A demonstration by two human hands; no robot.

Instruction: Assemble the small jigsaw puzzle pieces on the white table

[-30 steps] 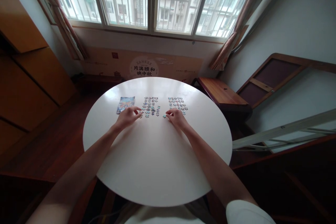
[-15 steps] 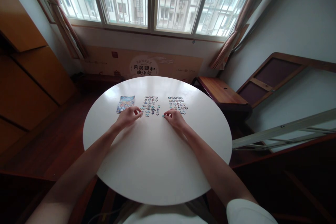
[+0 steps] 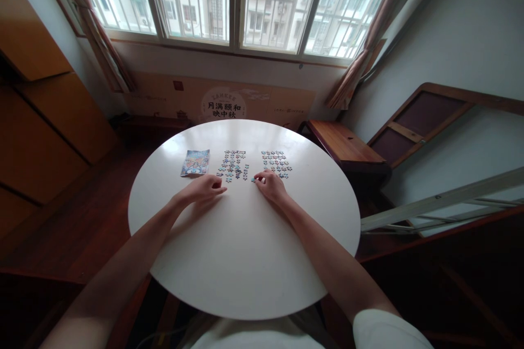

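Observation:
My left hand (image 3: 204, 187) rests low over the white table, just in front of the left group of jigsaw pieces (image 3: 231, 165). Its fingers are loosely curled and the thumb sticks out apart from them; nothing shows between. My right hand (image 3: 271, 184) pinches a small teal jigsaw piece (image 3: 253, 180) at the tabletop, between thumb and fingertips. Just beyond that hand lies the right group of jigsaw pieces (image 3: 277, 161), laid in rough rows. A colourful picture sheet (image 3: 195, 163) lies left of the pieces, beyond my left wrist.
The round white table (image 3: 245, 251) stands under a barred window (image 3: 233, 0). A brown wooden bench (image 3: 347, 142) is behind it on the right. Wooden cabinets (image 3: 45, 114) line the left side, and a pale metal frame (image 3: 442, 202) slants at the right.
My left hand has drawn back slightly toward me from the left pieces, and its pinch has loosened with the thumb now apart. My right hand stays nearly still on its jigsaw piece.

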